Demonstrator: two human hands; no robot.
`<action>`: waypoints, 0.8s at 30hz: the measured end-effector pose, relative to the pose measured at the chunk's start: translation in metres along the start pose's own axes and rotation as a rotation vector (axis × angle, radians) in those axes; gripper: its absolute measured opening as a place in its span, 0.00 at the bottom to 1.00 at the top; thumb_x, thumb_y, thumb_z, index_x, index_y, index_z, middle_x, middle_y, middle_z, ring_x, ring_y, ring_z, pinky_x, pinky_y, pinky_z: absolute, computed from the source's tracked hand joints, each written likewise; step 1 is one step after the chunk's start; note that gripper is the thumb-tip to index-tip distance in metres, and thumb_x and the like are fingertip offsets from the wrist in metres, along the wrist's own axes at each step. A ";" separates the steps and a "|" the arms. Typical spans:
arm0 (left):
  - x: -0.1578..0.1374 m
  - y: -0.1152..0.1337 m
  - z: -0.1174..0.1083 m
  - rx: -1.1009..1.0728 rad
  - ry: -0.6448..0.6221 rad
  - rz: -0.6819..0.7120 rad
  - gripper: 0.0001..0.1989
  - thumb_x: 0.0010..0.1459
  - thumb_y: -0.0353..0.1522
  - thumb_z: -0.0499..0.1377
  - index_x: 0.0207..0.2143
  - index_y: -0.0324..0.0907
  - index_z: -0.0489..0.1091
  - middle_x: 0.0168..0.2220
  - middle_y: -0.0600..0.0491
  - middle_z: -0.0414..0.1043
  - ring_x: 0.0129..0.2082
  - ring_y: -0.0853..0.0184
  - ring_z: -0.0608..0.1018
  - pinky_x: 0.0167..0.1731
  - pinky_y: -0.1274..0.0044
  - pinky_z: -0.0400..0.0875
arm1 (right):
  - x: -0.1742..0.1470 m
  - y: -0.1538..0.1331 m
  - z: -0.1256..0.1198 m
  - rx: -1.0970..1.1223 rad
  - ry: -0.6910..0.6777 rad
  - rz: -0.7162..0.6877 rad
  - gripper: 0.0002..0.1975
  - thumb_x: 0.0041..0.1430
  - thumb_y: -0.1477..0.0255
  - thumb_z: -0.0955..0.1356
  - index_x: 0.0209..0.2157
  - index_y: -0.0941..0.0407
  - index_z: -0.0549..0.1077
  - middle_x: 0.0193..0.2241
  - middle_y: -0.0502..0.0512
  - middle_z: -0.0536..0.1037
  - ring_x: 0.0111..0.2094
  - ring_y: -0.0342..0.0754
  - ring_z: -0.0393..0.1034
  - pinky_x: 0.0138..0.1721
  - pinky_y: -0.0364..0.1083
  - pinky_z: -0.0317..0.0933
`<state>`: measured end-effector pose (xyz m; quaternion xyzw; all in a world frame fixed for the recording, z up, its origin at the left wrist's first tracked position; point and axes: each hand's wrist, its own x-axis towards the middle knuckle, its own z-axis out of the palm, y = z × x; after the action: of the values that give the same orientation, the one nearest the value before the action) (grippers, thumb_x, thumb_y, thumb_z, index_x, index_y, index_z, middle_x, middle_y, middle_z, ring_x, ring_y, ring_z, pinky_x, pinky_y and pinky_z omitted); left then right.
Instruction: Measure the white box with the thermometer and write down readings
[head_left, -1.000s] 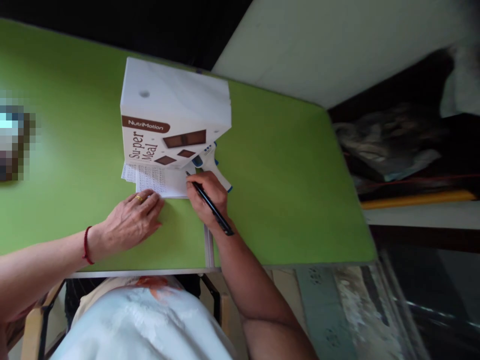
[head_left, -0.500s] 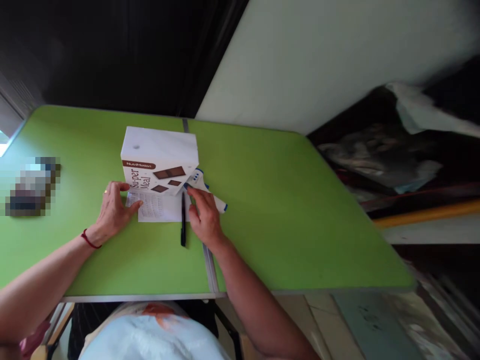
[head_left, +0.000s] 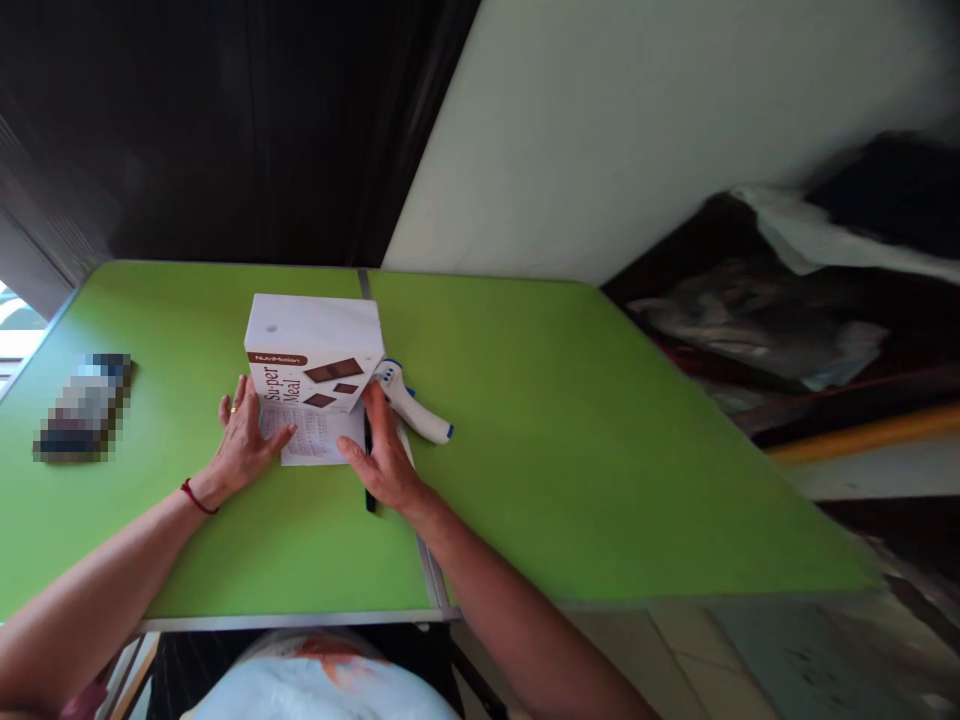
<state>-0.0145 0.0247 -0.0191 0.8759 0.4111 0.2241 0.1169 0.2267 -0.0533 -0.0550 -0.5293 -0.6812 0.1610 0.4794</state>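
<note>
Box [head_left: 315, 340] x1 btwn 2 hands [head_left: 241, 438] [head_left: 390, 465]

White box [head_left: 314, 322], about 9 o'clock from centre of view: front face carries brand "NutriMotion", pale letters on a brown band [head_left: 277, 359] at the face's 10 o'clock. Product name "Su-per Meal" [head_left: 282, 385] in dark letters toward its 9 o'clock, set on two lines, turned sideways, reading from 6 up toward 12. Paper [head_left: 343, 437] at the box's 6 o'clock: rows of small writing, characters too small to make out.
</note>
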 end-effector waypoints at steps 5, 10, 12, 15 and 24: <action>0.000 0.001 0.005 -0.163 0.004 -0.114 0.44 0.66 0.49 0.59 0.75 0.45 0.43 0.74 0.34 0.54 0.77 0.40 0.46 0.70 0.41 0.42 | -0.002 -0.004 -0.003 0.137 -0.089 0.073 0.50 0.70 0.51 0.63 0.76 0.51 0.26 0.78 0.67 0.42 0.78 0.62 0.38 0.76 0.69 0.41; -0.005 0.005 0.004 -0.199 0.083 -0.023 0.45 0.67 0.55 0.56 0.76 0.47 0.42 0.75 0.35 0.53 0.77 0.39 0.48 0.69 0.39 0.41 | -0.007 -0.012 -0.009 0.279 -0.074 0.097 0.48 0.71 0.52 0.62 0.75 0.46 0.24 0.79 0.62 0.36 0.79 0.59 0.35 0.76 0.68 0.40; -0.007 0.007 0.003 -0.206 0.110 0.000 0.44 0.68 0.54 0.55 0.76 0.48 0.41 0.74 0.35 0.53 0.76 0.39 0.52 0.69 0.40 0.45 | -0.009 -0.015 -0.012 0.310 -0.063 0.105 0.48 0.71 0.52 0.63 0.75 0.45 0.23 0.79 0.60 0.36 0.79 0.59 0.33 0.76 0.68 0.40; -0.008 0.011 0.002 -0.227 0.146 0.028 0.40 0.71 0.52 0.53 0.76 0.48 0.43 0.73 0.35 0.57 0.73 0.42 0.61 0.68 0.43 0.55 | -0.012 -0.019 -0.013 0.347 -0.068 0.099 0.50 0.70 0.53 0.64 0.75 0.45 0.24 0.79 0.60 0.36 0.79 0.59 0.33 0.76 0.69 0.41; -0.008 0.023 -0.002 -0.259 0.366 0.100 0.32 0.74 0.44 0.53 0.75 0.49 0.49 0.69 0.39 0.61 0.68 0.50 0.65 0.61 0.56 0.72 | -0.012 -0.027 -0.018 0.410 -0.075 0.074 0.51 0.68 0.50 0.65 0.76 0.45 0.27 0.79 0.58 0.39 0.79 0.58 0.36 0.75 0.66 0.45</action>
<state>-0.0045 0.0038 -0.0105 0.8177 0.3492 0.4356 0.1404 0.2257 -0.0797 -0.0329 -0.4390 -0.6317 0.3334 0.5450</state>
